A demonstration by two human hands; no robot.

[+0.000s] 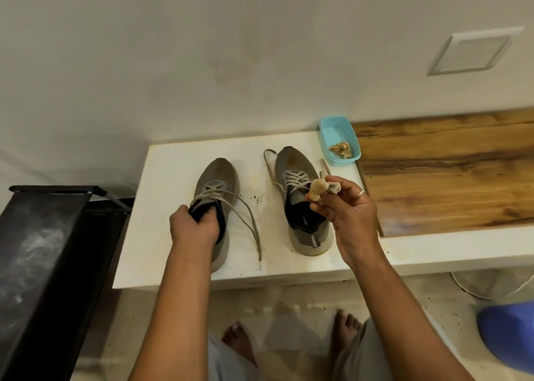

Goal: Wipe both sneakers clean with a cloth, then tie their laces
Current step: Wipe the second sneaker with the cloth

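Observation:
Two grey sneakers stand side by side on a white ledge (pixel 173 161), toes pointing to the wall. My left hand (pixel 194 225) grips the collar of the left sneaker (pixel 218 178), fingers tucked inside its opening. Its untied laces (pixel 250 222) trail to the right across the ledge. The right sneaker (pixel 291 164) has a brown stain on its toe and loose laces. My right hand (pixel 351 210) hovers over that shoe's right side and pinches a small crumpled, stained cloth (pixel 320 190).
A light blue plastic tray (pixel 335 132) holding another soiled rag stands at the ledge's back right, beside a wooden board (pixel 448 172). Dirt crumbs lie between the shoes. A black rack (pixel 49 250) stands at left, a blue object (pixel 508 334) on the floor at right.

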